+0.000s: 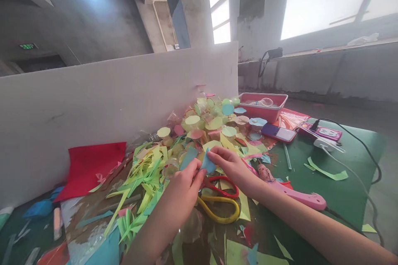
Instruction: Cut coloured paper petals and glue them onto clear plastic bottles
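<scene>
Between my two hands is a small piece of blue paper (207, 163), held up over the cluttered table. My left hand (189, 178) is closed with thumb and fingers pinching its lower left edge. On the upper right side, my right hand (225, 159) pinches the same paper. Just below the hands lie scissors with one red and one yellow handle (222, 216). A pink glue gun (298, 196) rests beside my right forearm. Beyond the hands is a heap of clear plastic cups topped with cut paper discs (192, 120).
Yellow and green paper strips (146, 178) pile up left of centre, near a red sheet (93, 165). A pink basket (263, 107) stands at the back right, with a phone (279, 132) before it. Cables (351, 167) cross the right side. A white panel (93, 107) borders the back.
</scene>
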Tool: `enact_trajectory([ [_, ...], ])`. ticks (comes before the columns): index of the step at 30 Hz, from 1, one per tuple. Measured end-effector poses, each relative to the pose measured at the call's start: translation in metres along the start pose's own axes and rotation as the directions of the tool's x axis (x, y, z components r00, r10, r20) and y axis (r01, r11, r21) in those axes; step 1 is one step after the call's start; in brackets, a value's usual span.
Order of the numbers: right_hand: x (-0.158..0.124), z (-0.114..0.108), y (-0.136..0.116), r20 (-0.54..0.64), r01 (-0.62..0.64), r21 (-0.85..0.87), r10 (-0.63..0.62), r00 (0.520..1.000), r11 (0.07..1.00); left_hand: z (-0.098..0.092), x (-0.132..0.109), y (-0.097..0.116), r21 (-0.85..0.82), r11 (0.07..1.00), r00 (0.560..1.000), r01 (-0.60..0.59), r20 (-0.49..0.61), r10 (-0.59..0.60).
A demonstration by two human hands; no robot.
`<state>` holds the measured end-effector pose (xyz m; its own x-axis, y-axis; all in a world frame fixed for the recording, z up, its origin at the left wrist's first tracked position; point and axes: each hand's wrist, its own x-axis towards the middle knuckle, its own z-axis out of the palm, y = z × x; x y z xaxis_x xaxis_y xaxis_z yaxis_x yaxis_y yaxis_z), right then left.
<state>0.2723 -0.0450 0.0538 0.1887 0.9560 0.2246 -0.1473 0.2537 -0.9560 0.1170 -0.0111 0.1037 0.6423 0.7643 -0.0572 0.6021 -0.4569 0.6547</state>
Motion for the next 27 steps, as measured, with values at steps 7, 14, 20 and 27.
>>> enact_trajectory([
  [7, 0.001, 0.0, 0.001, -0.005, 0.006, 0.014, -0.006, 1.0, 1.0, 0.0, 0.0, -0.001, -0.022, 1.0, 1.0, -0.015, 0.01, 0.015],
  [14, 0.002, -0.001, 0.004, -0.004, 0.021, -0.022, -0.021, 1.0, 1.0, -0.001, 0.001, 0.001, -0.04, 0.999, 1.0, -0.009, -0.022, 0.008],
  [20, -0.001, -0.001, -0.002, 0.163, 0.046, 0.041, -0.052, 0.985, 0.998, -0.002, 0.002, -0.002, -0.144, 0.987, 0.994, -0.066, -0.1, 0.051],
  [27, -0.007, 0.004, -0.009, 0.281, 0.046, 0.108, -0.075, 0.957, 0.993, -0.001, 0.005, -0.004, -0.26, 0.961, 0.992, -0.09, -0.108, 0.064],
])
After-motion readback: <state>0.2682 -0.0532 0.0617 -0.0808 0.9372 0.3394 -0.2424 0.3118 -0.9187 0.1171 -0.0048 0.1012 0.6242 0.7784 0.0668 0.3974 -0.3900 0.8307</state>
